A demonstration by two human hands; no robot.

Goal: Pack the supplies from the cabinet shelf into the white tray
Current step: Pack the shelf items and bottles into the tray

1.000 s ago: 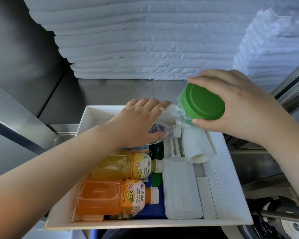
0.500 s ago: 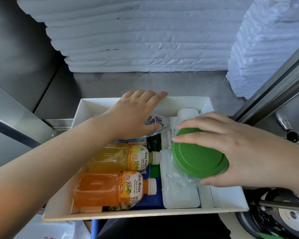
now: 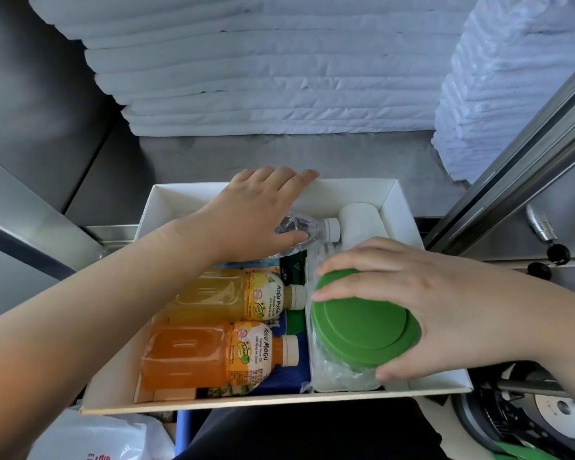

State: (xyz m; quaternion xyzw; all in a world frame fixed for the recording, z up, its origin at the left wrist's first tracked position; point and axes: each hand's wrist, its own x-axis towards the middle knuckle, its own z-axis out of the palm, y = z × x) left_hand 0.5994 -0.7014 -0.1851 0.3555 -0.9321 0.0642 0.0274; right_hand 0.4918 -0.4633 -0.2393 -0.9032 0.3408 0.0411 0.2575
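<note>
The white tray sits in front of me at the edge of a steel cabinet shelf. Inside lie a yellow juice bottle, an orange juice bottle, a clear water bottle and a white roll. My right hand grips a plastic-wrapped container with a green lid, low over the white case in the tray's right half. My left hand lies on the water bottle, thumb curled under it, fingertips at the tray's back wall.
Stacks of folded white cloths fill the back of the shelf, with a second wrapped stack at the right. A steel door frame slants along the right side. A white plastic bag lies below the tray's near left corner.
My right hand has brought the green-lidded container down from above the tray's back right into the tray's right half. My left hand has stayed on the water bottle.
</note>
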